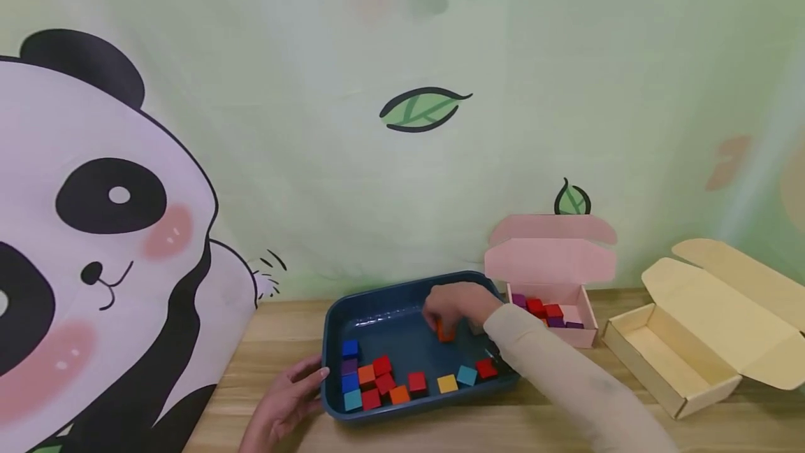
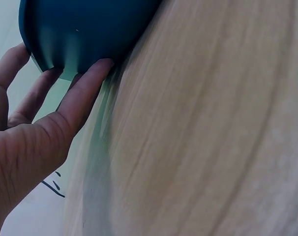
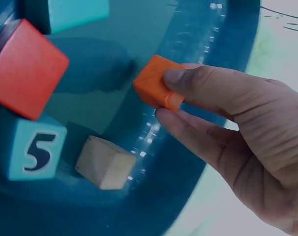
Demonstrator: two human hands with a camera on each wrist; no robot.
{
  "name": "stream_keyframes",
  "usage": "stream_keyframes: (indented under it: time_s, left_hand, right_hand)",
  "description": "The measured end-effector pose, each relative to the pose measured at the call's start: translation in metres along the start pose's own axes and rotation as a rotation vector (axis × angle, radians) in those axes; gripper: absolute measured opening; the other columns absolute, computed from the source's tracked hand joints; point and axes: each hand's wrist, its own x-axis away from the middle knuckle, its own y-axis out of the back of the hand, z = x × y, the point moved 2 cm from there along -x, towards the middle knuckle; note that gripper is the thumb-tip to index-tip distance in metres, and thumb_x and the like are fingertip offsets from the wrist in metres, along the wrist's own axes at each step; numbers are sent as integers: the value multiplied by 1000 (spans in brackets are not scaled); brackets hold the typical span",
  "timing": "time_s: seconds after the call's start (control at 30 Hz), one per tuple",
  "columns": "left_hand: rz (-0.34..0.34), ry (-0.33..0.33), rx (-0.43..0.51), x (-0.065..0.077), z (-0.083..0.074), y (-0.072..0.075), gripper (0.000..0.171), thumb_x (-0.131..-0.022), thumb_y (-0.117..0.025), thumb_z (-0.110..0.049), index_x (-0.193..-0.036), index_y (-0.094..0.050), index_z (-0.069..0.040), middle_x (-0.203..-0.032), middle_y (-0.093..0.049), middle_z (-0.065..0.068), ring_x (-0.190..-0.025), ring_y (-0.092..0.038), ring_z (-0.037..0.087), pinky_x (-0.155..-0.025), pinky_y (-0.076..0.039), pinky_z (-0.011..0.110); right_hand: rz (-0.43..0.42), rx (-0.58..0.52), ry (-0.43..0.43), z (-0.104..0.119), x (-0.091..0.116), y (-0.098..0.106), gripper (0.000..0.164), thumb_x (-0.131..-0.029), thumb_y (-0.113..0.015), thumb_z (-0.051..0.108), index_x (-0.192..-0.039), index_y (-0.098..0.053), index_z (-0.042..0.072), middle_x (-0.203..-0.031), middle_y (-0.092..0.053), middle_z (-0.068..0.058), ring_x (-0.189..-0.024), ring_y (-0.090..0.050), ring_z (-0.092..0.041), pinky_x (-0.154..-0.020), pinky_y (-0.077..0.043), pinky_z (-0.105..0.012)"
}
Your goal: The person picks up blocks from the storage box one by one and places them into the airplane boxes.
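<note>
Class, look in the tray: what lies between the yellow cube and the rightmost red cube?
A light blue cube lies between them, as the head view shows.

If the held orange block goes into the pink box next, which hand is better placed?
Probably the right hand: its fingers pinch the orange block, and it is nearer the pink box. The left hand touches the opposite end of the tray.
</note>
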Motion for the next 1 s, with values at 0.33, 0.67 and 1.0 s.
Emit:
stream_keyframes:
  time_s: [0.33,0.67,1.0]
  left_hand:
    - [-8,17,-23,1,0,-2,68,-93,-77,-27,-149,-48,-4,-141,-55,21,-108,-63,29,-93,-57,49]
    - [-18,6,-41,-2,-2,0,68,-94,-76,-28,-150,-47,-2,-144,-52,24,-109,-62,30,-93,-57,50]
    - [-16,22,-7,-1,2,-1,70,-94,-75,-26,-151,-43,-1,-144,-52,25,-111,-63,30,-93,-56,51]
  right_hand:
    - [-140,-74,46,-28,52,20,14,-85,-81,8,-90,-71,17,-84,-65,8,-75,-53,-11,-71,-51,-24]
    - [-297,211,-48,-83,116,24,18,-76,-91,28,-86,-79,37,-84,-65,20,-87,-52,-11,-74,-51,-31]
    - [-285,-115,-119,-111,147,1,20,-80,-85,3,-95,-81,16,-87,-72,5,-79,-59,-12,-75,-58,-28]
